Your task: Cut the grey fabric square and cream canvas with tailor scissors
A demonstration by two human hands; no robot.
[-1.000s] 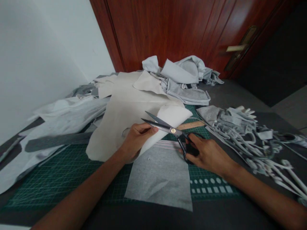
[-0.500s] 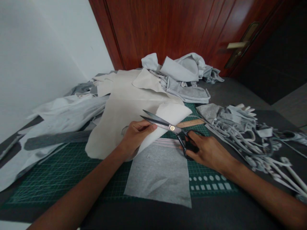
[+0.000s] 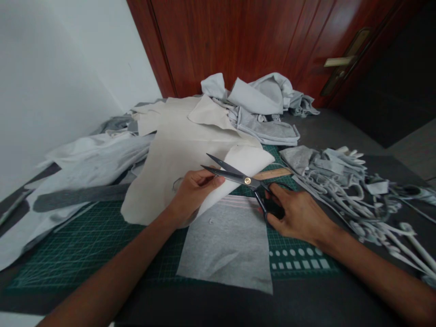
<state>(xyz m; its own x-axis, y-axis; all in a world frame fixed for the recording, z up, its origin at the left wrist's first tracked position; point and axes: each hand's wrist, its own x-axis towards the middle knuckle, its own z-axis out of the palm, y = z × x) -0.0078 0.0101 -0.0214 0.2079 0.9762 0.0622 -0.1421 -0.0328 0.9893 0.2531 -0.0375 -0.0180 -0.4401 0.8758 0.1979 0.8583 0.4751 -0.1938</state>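
The tailor's shears [image 3: 247,180] are held by the right hand [image 3: 296,211], with its fingers threaded through the black handle loops. The blades are parted, and their long axis runs from the right hand leftward and slightly away from the body, so that both tips are aimed across the space just beyond the fingertips of the left hand [image 3: 195,193].

The left hand is narrowed to a pinch, with a turned-over part of the cream fabric [image 3: 177,150] gripped between thumb and fingers. From that pinch, most of the fabric is spread away from the body and to the left, while its paler flap is stretched off to the right, beneath the blades. The flap's near edge is slanted from close by the left wrist out toward the far right. The lower blade is laid just past the left fingertips, nearer to the left hand than the pivot is; whether it actually touches the fabric there cannot be made out clearly.

Nearer the body, between the two hands, a grey jersey panel [image 3: 228,250] with pale pink stripes is laid on the green cutting mat [image 3: 102,236]. Just beyond the right hand, a wooden ruler [image 3: 275,173] is partly covered by the flap
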